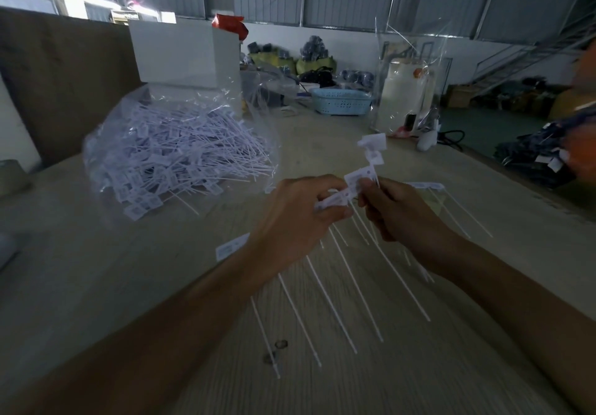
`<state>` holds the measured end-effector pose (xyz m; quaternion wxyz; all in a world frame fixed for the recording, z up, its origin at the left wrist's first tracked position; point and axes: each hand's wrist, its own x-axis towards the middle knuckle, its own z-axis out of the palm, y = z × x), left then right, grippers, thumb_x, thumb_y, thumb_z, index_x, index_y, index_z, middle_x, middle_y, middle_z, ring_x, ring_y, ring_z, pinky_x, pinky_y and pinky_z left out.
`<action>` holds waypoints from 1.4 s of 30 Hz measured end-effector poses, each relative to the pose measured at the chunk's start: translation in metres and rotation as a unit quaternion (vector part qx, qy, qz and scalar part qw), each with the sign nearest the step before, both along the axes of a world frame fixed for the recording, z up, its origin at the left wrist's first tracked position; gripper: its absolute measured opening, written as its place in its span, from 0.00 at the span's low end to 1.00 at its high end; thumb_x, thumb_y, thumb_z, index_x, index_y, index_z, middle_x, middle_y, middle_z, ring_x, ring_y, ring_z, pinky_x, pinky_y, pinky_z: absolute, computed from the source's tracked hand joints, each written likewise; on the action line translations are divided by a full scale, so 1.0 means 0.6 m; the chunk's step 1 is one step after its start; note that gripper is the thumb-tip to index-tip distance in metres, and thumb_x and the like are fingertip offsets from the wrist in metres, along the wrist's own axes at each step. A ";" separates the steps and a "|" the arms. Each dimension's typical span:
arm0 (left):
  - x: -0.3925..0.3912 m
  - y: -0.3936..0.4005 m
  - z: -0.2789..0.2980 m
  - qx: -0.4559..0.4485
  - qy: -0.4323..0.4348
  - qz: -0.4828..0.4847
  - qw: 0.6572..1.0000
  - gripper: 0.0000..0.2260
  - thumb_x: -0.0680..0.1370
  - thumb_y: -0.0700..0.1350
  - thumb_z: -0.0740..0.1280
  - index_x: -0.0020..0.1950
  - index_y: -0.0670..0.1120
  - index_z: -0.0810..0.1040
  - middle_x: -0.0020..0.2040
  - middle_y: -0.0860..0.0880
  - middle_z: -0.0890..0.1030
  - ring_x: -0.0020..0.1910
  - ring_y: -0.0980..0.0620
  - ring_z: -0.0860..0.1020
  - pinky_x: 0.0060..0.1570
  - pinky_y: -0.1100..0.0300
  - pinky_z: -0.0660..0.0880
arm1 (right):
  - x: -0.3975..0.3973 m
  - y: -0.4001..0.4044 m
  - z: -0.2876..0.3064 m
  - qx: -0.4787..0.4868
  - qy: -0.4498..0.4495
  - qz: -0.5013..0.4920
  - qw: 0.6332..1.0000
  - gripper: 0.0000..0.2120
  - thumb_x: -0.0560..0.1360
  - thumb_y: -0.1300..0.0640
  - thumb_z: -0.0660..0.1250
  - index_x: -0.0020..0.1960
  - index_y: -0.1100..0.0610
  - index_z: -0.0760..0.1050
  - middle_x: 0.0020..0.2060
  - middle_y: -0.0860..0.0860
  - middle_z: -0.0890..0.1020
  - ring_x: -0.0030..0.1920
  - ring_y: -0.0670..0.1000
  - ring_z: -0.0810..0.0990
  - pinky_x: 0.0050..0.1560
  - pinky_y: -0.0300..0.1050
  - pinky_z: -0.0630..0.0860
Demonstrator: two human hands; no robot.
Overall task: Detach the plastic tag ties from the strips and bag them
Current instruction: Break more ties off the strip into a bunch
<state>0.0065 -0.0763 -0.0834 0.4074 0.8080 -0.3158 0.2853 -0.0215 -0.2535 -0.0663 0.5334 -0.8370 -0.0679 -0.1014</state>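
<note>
A strip of white plastic tag ties [350, 188] is held above the wooden table [96, 269], its thin tails hanging down toward the table's near edge; the left hand [296, 217] grips the strip's lower end with curled fingers; the right hand [392, 209] pinches a tag higher up the strip; left of the strip and farther back lies an open clear bag [180, 143] heaped with loose ties; beyond the strip stands a blue basket [342, 101].
</note>
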 end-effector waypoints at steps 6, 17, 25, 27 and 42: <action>0.002 0.002 0.000 0.039 -0.002 0.007 0.999 0.08 0.75 0.48 0.73 0.53 0.49 0.84 0.43 0.50 0.83 0.40 0.56 0.78 0.42 0.66 0.71 | 0.005 -0.005 -0.007 0.005 0.022 -0.002 1.000 0.17 0.83 0.49 0.58 0.43 0.58 0.77 0.26 0.45 0.71 0.23 0.41 0.66 0.25 0.36 0.64; -0.005 -0.001 -0.001 -0.004 0.041 -0.025 0.999 0.13 0.74 0.44 0.75 0.55 0.50 0.76 0.45 0.55 0.84 0.42 0.62 0.81 0.38 0.68 0.77 | -0.007 -0.003 -0.005 0.045 0.083 0.056 0.994 0.18 0.83 0.47 0.56 0.48 0.59 0.75 0.27 0.49 0.66 0.24 0.45 0.61 0.25 0.39 0.59; -0.008 0.003 0.003 0.007 0.045 -0.002 0.999 0.13 0.72 0.46 0.77 0.50 0.51 0.76 0.43 0.55 0.85 0.41 0.64 0.81 0.35 0.71 0.74 | -0.010 0.000 -0.002 0.037 0.078 0.084 0.993 0.17 0.78 0.43 0.64 0.39 0.55 0.73 0.24 0.46 0.66 0.23 0.45 0.61 0.24 0.38 0.58; -0.009 0.001 0.003 0.026 0.034 0.008 0.999 0.10 0.74 0.47 0.75 0.51 0.50 0.78 0.44 0.54 0.85 0.41 0.61 0.81 0.37 0.67 0.76 | -0.007 -0.004 -0.003 0.045 0.077 0.087 0.992 0.16 0.79 0.45 0.65 0.38 0.54 0.73 0.25 0.47 0.66 0.24 0.45 0.61 0.24 0.38 0.59; -0.015 0.017 0.004 0.124 -0.019 0.072 0.990 0.09 0.81 0.47 0.64 0.59 0.50 0.80 0.47 0.47 0.83 0.45 0.43 0.80 0.44 0.54 0.72 | -0.016 0.000 0.007 0.037 0.030 0.069 0.996 0.15 0.82 0.49 0.58 0.40 0.57 0.68 0.27 0.49 0.65 0.25 0.46 0.61 0.27 0.42 0.58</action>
